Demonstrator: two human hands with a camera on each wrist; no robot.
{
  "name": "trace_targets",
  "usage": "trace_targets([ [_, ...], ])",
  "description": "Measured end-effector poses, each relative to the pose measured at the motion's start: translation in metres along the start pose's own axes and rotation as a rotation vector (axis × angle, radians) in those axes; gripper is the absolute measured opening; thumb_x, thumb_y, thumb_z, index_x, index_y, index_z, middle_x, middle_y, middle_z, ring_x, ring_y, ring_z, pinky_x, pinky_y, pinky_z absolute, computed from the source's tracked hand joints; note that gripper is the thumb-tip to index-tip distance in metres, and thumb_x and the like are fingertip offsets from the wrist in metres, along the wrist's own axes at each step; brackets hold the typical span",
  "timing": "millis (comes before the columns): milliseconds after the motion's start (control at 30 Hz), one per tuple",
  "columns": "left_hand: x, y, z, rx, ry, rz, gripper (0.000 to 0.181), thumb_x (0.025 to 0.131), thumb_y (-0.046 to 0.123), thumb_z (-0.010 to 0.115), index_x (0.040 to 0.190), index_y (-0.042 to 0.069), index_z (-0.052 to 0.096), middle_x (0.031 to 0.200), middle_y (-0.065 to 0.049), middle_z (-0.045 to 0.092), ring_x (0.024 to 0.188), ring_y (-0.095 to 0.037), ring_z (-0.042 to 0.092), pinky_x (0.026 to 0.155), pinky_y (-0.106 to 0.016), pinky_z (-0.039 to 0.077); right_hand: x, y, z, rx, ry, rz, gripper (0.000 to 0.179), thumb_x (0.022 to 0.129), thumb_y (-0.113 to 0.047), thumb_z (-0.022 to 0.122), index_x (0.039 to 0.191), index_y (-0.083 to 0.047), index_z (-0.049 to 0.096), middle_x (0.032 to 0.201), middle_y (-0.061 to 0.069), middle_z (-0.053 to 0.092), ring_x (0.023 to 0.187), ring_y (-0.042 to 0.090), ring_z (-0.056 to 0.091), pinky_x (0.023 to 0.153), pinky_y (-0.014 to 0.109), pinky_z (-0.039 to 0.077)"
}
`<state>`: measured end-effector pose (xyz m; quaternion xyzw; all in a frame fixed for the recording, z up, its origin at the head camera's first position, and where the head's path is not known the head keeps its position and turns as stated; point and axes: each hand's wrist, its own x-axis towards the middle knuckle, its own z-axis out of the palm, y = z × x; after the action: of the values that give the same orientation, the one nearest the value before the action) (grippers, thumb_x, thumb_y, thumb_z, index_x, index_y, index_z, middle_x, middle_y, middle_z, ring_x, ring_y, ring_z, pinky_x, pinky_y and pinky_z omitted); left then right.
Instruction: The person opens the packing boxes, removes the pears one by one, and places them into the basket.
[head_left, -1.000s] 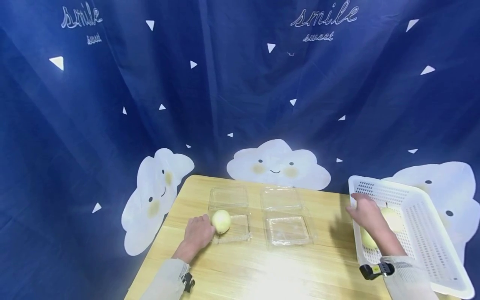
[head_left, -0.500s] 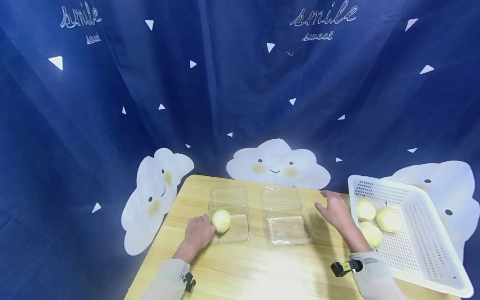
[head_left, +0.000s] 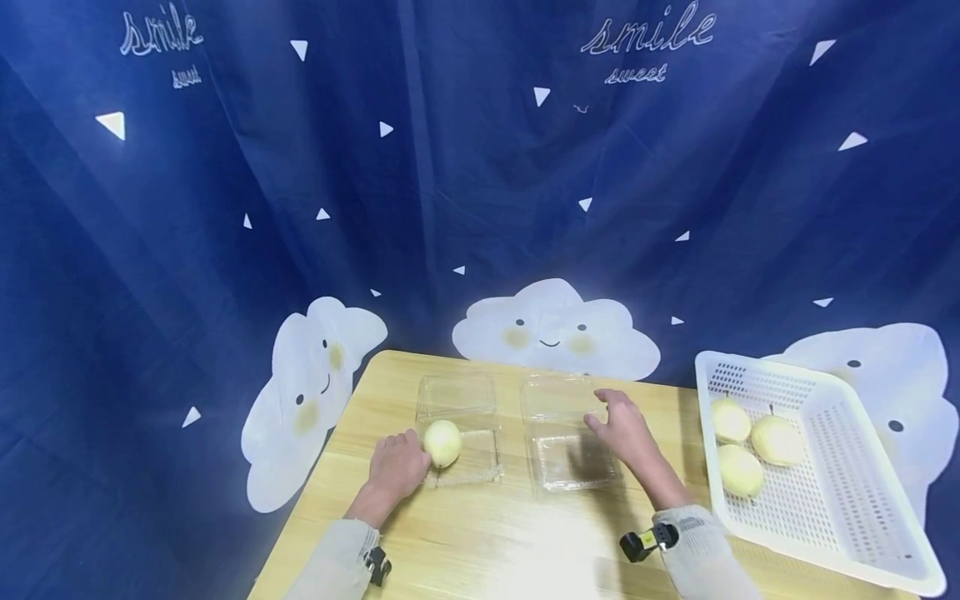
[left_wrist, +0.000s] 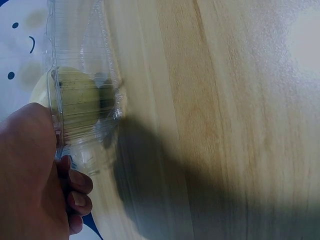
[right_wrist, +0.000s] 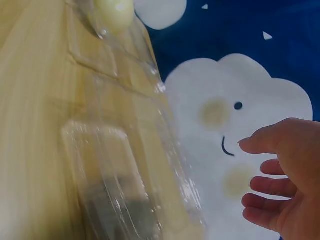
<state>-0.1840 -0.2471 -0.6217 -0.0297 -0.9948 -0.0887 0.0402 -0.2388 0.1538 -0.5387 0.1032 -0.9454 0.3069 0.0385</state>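
Observation:
A pale yellow pear (head_left: 442,443) sits at the left side of the left clear plastic clamshell box (head_left: 480,457), whose lid lies folded back. My left hand (head_left: 400,463) is at that box's left side, beside the pear. In the left wrist view its curled fingers (left_wrist: 80,200) and thumb grip the box's edge, and the pear (left_wrist: 80,97) shows through the clear wall. My right hand (head_left: 624,427) hovers over the right clamshell box (head_left: 576,461), which also has its lid back. Its fingers are spread loosely and hold nothing in the right wrist view.
At the right of the wooden table (head_left: 480,542), a white perforated basket (head_left: 862,467) holds several pears, including a rear one (head_left: 731,419) and a front one (head_left: 740,471). A blue curtain (head_left: 480,167) with cloud prints hangs behind the table.
My right hand has moved left from over the basket to above the right clamshell box, uncovering the pears in the basket. My left hand and its pear have stayed in place.

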Motion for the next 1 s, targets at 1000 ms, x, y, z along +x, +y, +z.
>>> trace_targets([
  [1000,-0.002,0.001,0.001,-0.05,0.011,-0.015,0.021,0.094,0.022,0.056,0.083,0.004,0.053,0.068,-0.008,0.052,0.064,-0.025,0.049,0.066,-0.04,0.045,0.003,-0.071,0.082,0.14,-0.073,-0.042,0.056,0.088,-0.016,0.076,0.137,0.005,0.059,0.135,0.025,0.064,0.127,0.042,0.061,0.11,0.054,0.052],
])
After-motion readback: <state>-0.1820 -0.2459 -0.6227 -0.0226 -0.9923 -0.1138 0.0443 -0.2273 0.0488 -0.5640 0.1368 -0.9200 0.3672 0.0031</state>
